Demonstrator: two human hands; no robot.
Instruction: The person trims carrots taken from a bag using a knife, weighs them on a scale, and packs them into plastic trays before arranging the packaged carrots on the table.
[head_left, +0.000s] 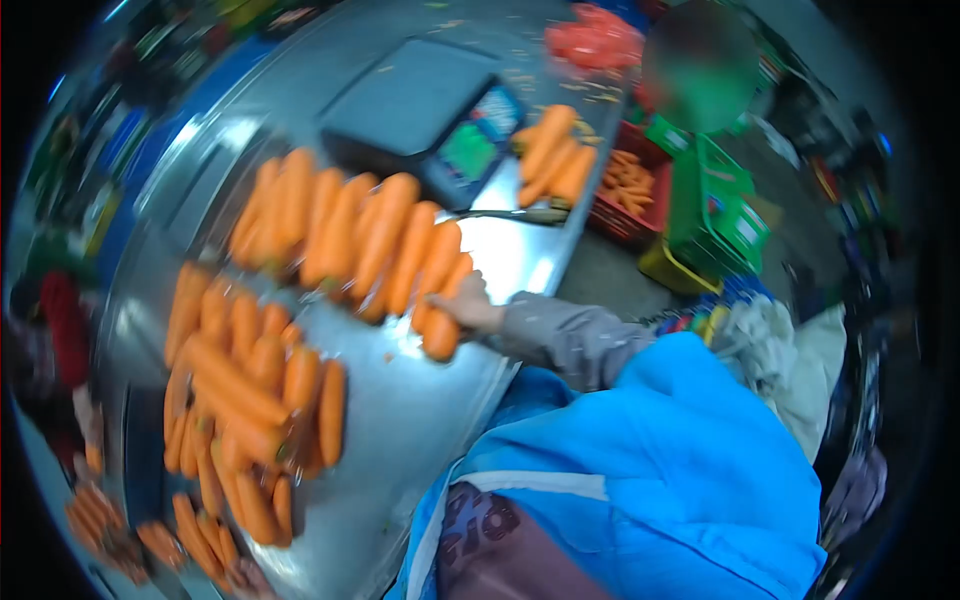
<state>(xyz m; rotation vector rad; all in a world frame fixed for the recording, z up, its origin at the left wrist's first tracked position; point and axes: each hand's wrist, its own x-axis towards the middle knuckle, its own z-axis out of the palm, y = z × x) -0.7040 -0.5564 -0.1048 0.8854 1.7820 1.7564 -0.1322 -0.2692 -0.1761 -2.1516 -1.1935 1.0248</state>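
Observation:
My right hand [472,303], below a grey sleeve, has its fingers closed around the end of a carrot pack [440,335], at the near end of a row of carrots [380,235] in clear wrapping. Left of it lies a larger heap of carrots [235,400], some bagged, on the shiny metal table [380,440]. A dark scale [415,105] with a lit green display stands beyond the row. Loose carrots [550,160] rest beside the scale. My left hand cannot be made out.
Red crate [628,205] with small carrots, green crates [710,210] and a yellow one [675,268] stand beyond the table edge. A red plastic bag [592,40] lies at the top. At the far left is a person's red sleeve [65,325]. More carrots [95,520] show lower left.

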